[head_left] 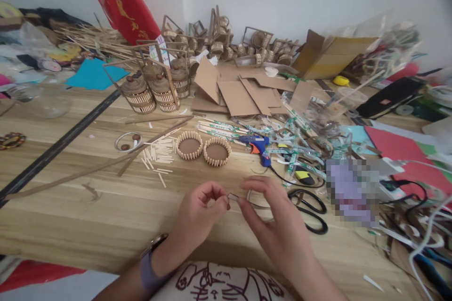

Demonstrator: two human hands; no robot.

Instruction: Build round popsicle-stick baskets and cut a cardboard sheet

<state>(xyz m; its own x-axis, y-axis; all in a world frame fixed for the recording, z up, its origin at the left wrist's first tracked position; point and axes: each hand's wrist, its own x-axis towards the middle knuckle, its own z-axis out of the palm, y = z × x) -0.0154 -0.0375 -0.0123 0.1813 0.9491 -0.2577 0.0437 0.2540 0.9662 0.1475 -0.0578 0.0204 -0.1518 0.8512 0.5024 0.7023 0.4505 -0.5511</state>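
Above the near part of the table, my left hand (206, 209) pinches the end of a thin brownish strip (233, 197) between thumb and fingertips. My right hand (273, 216) faces it, its thumb at the strip's other side and its fingers curved over. A curved length of the strip shows behind the right fingers; part of it is hidden. Black-handled scissors (319, 230) lie just right of my right hand. Beyond the hands stand two round cardboard bases ringed with short sticks, a left ring (189, 146) and a right ring (217, 151).
A blue glue gun (261, 148) lies behind my right hand, its cord trailing right. Short sticks (158, 153) are scattered left of the rings. Small lidded baskets (137, 94), cardboard sheets (236, 96) and a red bag (123, 4) stand farther back. Wrappers and scraps clutter the right.
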